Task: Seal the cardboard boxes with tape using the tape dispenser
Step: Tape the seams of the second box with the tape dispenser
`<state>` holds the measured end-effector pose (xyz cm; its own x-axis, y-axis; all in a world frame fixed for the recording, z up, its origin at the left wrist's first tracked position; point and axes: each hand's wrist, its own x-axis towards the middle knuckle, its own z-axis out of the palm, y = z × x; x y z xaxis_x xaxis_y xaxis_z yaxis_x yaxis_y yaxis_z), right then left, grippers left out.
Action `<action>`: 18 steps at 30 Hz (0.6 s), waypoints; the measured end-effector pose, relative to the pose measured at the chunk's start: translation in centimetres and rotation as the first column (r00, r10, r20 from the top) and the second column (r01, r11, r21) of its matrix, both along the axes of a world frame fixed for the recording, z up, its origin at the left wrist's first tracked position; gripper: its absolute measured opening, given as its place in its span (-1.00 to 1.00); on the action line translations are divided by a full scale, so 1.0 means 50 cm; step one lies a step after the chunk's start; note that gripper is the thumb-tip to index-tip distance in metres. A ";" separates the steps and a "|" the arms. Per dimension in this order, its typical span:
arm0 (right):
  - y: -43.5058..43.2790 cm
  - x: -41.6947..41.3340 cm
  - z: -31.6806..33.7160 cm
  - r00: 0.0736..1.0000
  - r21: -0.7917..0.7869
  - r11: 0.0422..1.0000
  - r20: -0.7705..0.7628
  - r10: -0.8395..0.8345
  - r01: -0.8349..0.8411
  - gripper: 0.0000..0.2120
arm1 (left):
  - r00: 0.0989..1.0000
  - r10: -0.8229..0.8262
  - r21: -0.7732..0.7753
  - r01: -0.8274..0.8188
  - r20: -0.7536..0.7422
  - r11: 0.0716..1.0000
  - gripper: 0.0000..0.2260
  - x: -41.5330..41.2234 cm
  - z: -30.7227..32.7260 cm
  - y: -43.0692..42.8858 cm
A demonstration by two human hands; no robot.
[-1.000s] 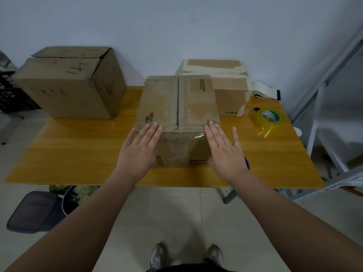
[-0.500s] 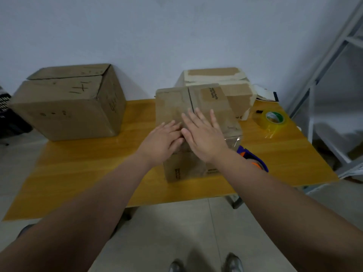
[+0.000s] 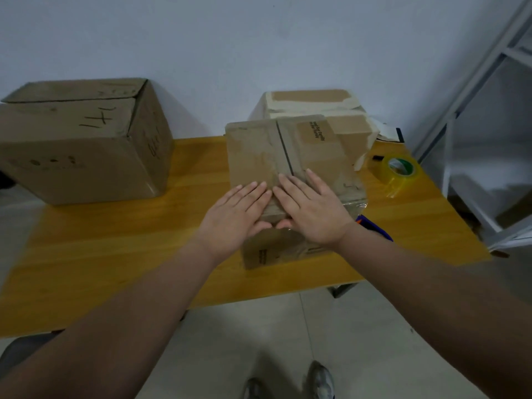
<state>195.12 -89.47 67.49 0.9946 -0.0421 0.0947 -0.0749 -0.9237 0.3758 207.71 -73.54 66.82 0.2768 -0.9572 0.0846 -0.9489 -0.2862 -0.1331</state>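
A small cardboard box (image 3: 313, 156) stands in the middle of the wooden table (image 3: 115, 249), its top flaps closed along a dark centre seam. My left hand (image 3: 236, 217) and my right hand (image 3: 311, 208) lie flat, fingers together, side by side on the near part of the box's top, over the seam. Clear tape glints at the box's near right edge (image 3: 357, 204). The blue and orange tape dispenser (image 3: 374, 226) lies on the table just right of the box, mostly hidden behind my right forearm.
A large cardboard box (image 3: 80, 139) stands at the table's left back. A taped box (image 3: 313, 102) sits behind the small one by the wall. A roll of clear tape (image 3: 398, 171) lies at the right. A metal shelf frame (image 3: 472, 116) rises beyond the table's right end.
My hands moved from the box's near corners inward and now rest together over the centre seam. The view has moved closer to the table.
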 end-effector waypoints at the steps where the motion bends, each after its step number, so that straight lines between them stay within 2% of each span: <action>1: -0.004 -0.006 0.005 1.000 -0.006 1.000 -0.016 0.000 0.000 -0.32 | 1.000 0.011 0.021 -0.011 0.004 1.000 -0.35 -0.005 0.004 0.000; 3: -0.021 -0.026 0.016 0.999 0.068 0.997 0.013 -0.036 0.035 -0.31 | 0.998 0.052 0.029 -0.051 -0.038 0.998 -0.26 -0.019 0.024 -0.004; 6: -0.068 -0.071 0.025 0.976 0.296 0.943 0.108 -0.191 0.152 -0.39 | 0.989 0.129 -0.080 -0.135 -0.076 0.988 -0.24 -0.047 0.059 -0.035; 9: -0.115 -0.095 0.015 0.961 0.418 0.886 0.090 -0.262 0.202 -0.43 | 0.998 0.051 -0.101 -0.056 -0.048 0.993 -0.35 -0.075 0.071 -0.093; 11: -0.136 -0.097 0.007 0.959 0.588 0.781 0.025 -0.281 0.213 -0.47 | 0.999 -0.030 -0.034 0.028 -0.045 0.999 -0.37 -0.088 0.058 -0.133; 13: -0.147 -0.095 0.002 0.962 0.695 0.701 0.047 -0.268 0.161 -0.49 | 0.997 -0.050 0.020 0.051 -0.057 0.999 -0.39 -0.090 0.039 -0.158; 15: -0.153 -0.093 -0.010 0.965 0.643 0.762 0.140 -0.223 0.082 -0.47 | 0.997 -0.035 0.021 0.036 -0.064 0.999 -0.37 -0.086 0.021 -0.166; 18: -0.161 -0.088 -0.034 0.958 0.453 0.891 0.267 -0.106 -0.027 -0.46 | 0.999 -0.031 0.024 0.031 -0.020 0.999 -0.36 -0.079 0.001 -0.162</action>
